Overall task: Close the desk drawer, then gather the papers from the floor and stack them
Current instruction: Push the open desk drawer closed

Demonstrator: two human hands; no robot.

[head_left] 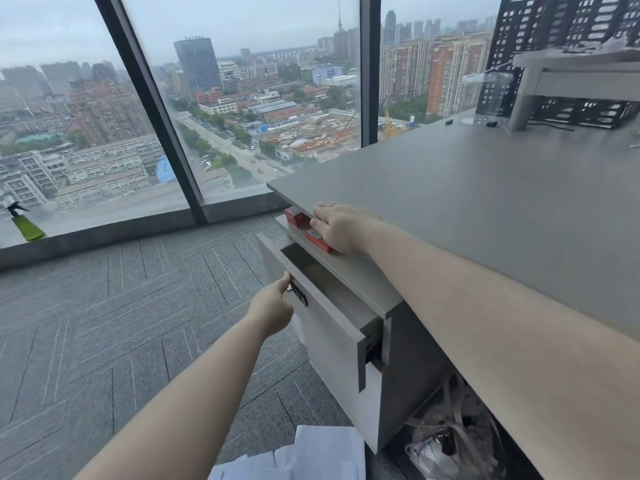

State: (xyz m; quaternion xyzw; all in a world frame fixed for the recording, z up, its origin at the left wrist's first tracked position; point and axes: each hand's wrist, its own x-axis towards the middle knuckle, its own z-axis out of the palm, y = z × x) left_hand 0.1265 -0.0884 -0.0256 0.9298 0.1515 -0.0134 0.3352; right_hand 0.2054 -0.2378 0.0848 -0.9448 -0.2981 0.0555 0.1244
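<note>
The grey desk drawer (332, 334) stands partly pulled out below the desk's edge, its inside showing as a dark gap. My left hand (273, 306) grips the dark handle (299, 295) on the drawer front. My right hand (341, 228) rests palm down on the rim of the desk top (485, 202), fingers over the edge beside red boxes (297, 216) on a shelf under it. White papers (311, 455) lie spread on the carpet at the bottom of the view, below the drawer.
A floor-to-ceiling window (242, 98) runs behind the grey carpet (104, 323). A green spray bottle (26, 226) stands on its sill at left. A clear cup (485, 95) and a grey riser (571, 77) sit at the desk's far end. Bags and cables (446, 445) fill the space under the desk.
</note>
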